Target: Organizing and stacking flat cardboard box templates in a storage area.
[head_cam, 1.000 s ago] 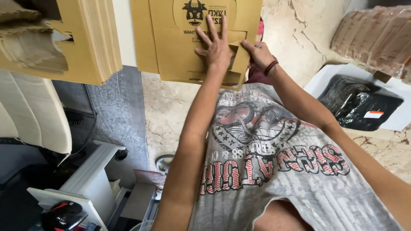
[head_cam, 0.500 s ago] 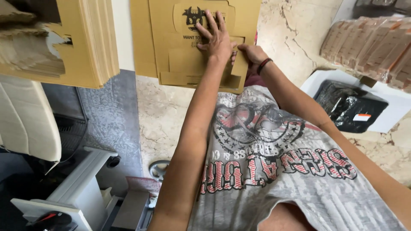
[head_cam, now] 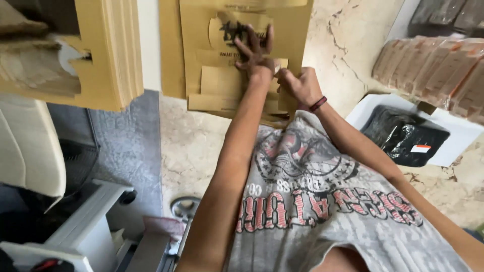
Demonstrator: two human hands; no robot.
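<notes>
Head view, looking down. The flat brown cardboard piece [head_cam: 237, 55] sits at upper centre of the frame, lying over a wider stack of like sheets [head_cam: 171, 50]. The left hand [head_cam: 254, 53] is laid flat on it, fingers spread, pressing over a dark printed emblem. The right hand [head_cam: 297, 85] is curled at the piece's lower right edge, seemingly pinching a folded flap (the grip itself is partly hidden); a dark band is worn at that wrist.

Risks, as judged: the flap could be creased off its score or torn if pulled while the panel is pinned; the sheets beneath could be shifted by uneven pressure.

Packages noted: a second cardboard stack [head_cam: 108, 55] at upper left; a black plastic-wrapped bundle [head_cam: 403, 136] with a small white-and-orange label, lying on a white tray [head_cam: 459, 136], at right; brownish wrapped packs [head_cam: 433, 70] in a row at upper right.
</notes>
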